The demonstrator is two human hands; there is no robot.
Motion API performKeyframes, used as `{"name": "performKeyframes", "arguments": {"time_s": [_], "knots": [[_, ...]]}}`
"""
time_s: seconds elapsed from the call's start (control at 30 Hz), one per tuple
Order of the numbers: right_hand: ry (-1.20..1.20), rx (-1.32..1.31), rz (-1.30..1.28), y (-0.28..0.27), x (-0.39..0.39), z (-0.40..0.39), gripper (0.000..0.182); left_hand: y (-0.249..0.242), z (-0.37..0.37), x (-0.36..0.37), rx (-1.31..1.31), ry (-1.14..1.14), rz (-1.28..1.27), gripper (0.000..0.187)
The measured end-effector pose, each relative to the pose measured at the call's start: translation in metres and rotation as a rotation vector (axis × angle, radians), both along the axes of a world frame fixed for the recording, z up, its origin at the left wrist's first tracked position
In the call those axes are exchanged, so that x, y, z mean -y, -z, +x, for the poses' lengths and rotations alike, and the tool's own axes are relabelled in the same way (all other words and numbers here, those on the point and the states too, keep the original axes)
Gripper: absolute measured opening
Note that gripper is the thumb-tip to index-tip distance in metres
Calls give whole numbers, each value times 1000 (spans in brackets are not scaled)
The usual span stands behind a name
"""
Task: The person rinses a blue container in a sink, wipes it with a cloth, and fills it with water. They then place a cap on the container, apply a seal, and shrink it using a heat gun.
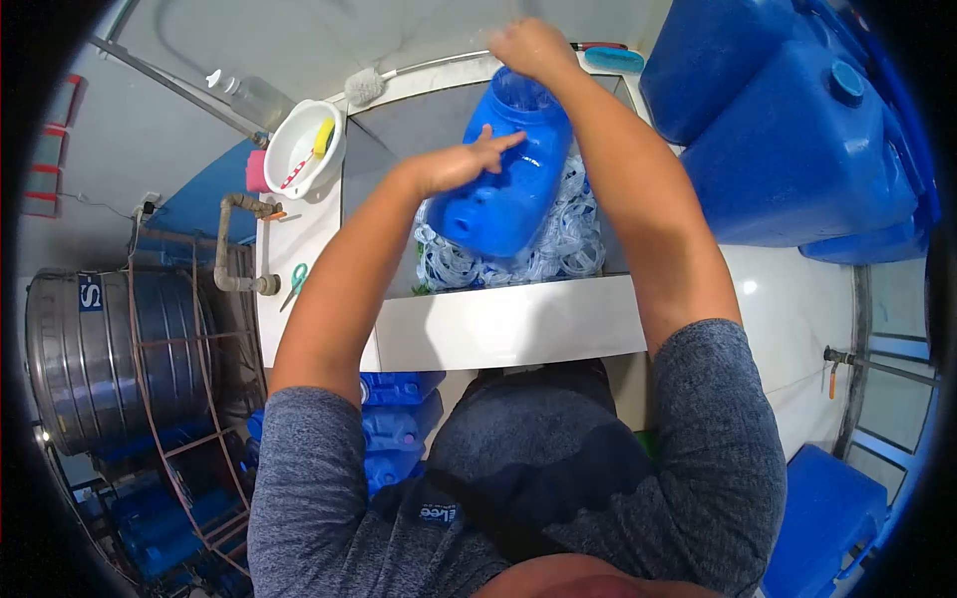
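Observation:
A blue plastic jug lies tilted over the sink, its wide round mouth towards the far wall. My left hand rests on the jug's side, fingers stretched out and apart. Just beyond the mouth, my right hand is closed in a fist and slightly blurred; I cannot make out what, if anything, is in it. Under and around the jug, a heap of clear plastic rings and strips lies in the sink.
On the left ledge stand a white basin with a yellow sponge, a pipe tap and green scissors. A white-headed brush and a blue brush lie along the back ledge. Large blue jugs stand at right.

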State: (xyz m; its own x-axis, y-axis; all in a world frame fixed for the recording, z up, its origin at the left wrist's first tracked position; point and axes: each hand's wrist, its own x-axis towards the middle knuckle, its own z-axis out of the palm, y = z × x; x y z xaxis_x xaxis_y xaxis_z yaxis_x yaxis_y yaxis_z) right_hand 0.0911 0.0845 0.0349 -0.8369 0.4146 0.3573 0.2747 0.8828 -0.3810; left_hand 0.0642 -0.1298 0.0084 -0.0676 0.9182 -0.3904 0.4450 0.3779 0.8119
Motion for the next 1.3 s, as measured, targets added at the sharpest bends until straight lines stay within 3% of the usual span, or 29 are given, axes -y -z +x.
{"name": "performKeyframes", "arguments": {"time_s": [0.03,0.1,0.2,0.3,0.37,0.4,0.5,0.6,0.67,0.77,0.8,0.83,0.9,0.93,0.97,1.03,1.1,1.17,1.2,1.3], "knots": [[25,136,-39,0,-2,-2,33,5,4,-1,1,2,1,67],[53,274,-81,11,-11,-12,34,19,18,-3,-636,8,145,69],[-18,381,-68,46,-26,-28,36,17,25,-11,-656,-93,164,71],[-126,174,-175,55,-22,-23,37,3,37,-24,-605,-210,-22,68],[36,94,79,52,-7,-18,35,-5,43,-32,-539,-280,-147,66],[38,95,79,48,0,-10,35,-9,48,-34,-559,-327,-160,65],[157,291,-140,20,22,13,33,-12,53,-38,-555,-355,-172,64],[57,298,9,37,1,11,39,0,52,-42,-595,-349,-112,57],[-182,395,98,58,-22,-4,50,8,54,-42,-651,-355,-58,50],[-104,511,-126,53,-4,19,63,18,57,-43,-509,-452,-28,54],[-161,748,-105,33,4,19,65,29,60,-44,-479,-426,-9,65],[-160,753,-106,40,1,13,65,35,64,-46,-452,-397,12,76],[13,482,-1206,77,-20,-15,52,32,87,-48,-517,-426,-4,77],[81,336,-1389,109,-35,-37,44,29,96,-46,-583,-459,-21,79],[83,328,-1386,116,-49,-55,44,22,96,-43,-586,-455,-15,79],[752,-605,-1852,119,-49,-73,39,14,95,-32,-586,-294,12,79],[788,-639,-1749,115,-37,-67,40,15,82,-40,-493,-357,-17,81],[117,222,-1503,90,-15,-42,43,22,72,-43,-400,-419,-42,83],[26,432,-1293,80,-16,-37,44,28,69,-42,-427,-431,-22,83],[227,330,-1295,82,-12,-29,38,30,83,-34,-564,-422,16,79]]}}
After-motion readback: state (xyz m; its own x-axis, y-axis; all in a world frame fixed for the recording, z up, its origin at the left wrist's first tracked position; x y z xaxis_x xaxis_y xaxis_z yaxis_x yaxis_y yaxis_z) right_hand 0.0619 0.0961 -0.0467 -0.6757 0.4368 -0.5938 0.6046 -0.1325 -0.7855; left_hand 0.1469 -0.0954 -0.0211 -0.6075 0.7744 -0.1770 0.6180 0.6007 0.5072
